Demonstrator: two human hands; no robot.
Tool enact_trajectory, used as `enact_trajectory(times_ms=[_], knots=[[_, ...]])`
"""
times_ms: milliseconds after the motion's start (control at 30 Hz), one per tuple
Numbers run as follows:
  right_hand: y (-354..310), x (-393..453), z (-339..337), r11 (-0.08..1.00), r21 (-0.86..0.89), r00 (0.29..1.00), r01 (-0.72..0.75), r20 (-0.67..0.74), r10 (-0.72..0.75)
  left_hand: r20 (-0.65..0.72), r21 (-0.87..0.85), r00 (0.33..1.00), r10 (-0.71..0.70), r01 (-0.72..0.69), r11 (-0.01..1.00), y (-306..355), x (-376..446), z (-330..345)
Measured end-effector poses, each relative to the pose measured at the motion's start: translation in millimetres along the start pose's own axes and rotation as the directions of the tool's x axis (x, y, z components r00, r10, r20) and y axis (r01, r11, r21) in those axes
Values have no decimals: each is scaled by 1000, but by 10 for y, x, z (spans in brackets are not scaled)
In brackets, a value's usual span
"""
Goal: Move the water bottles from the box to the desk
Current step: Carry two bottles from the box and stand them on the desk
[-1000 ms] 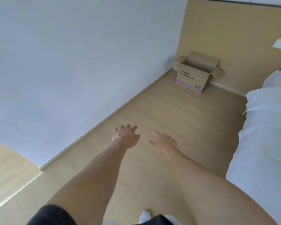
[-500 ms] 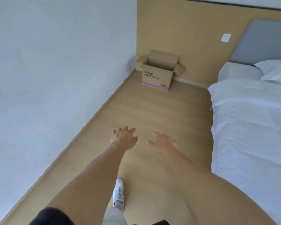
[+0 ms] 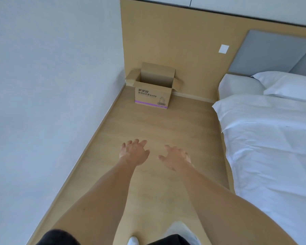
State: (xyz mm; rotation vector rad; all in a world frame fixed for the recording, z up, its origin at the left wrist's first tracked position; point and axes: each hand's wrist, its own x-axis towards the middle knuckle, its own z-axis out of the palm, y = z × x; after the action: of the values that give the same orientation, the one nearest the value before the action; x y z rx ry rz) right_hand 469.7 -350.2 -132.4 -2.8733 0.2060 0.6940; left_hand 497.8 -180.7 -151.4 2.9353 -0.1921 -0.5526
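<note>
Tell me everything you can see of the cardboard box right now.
The cardboard box is brown corrugated card, standing upright on the wood floor in the corner where the white wall meets the tan panel. Its top flaps are folded open. The front bears dark printed text, a purple stripe and a small label. The inside is not visible from here. Nothing touches it; both hands are far short of it.

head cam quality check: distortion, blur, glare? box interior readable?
Head view: wide-angle bending, wall edges lean and forearms look stretched; soft even daylight, no glare; left hand and right hand slightly soft; print on the cardboard box sharp; its open interior shaded, contents not visible; white bed bright but folds remain.
</note>
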Motion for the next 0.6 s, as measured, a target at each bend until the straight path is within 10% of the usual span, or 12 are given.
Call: enact_trajectory(times_ms=[600], knots=[[-629,2792,-1018,994,69,996,81,38,-84,8,26,994,-112,111,993,-510,2603,-982]])
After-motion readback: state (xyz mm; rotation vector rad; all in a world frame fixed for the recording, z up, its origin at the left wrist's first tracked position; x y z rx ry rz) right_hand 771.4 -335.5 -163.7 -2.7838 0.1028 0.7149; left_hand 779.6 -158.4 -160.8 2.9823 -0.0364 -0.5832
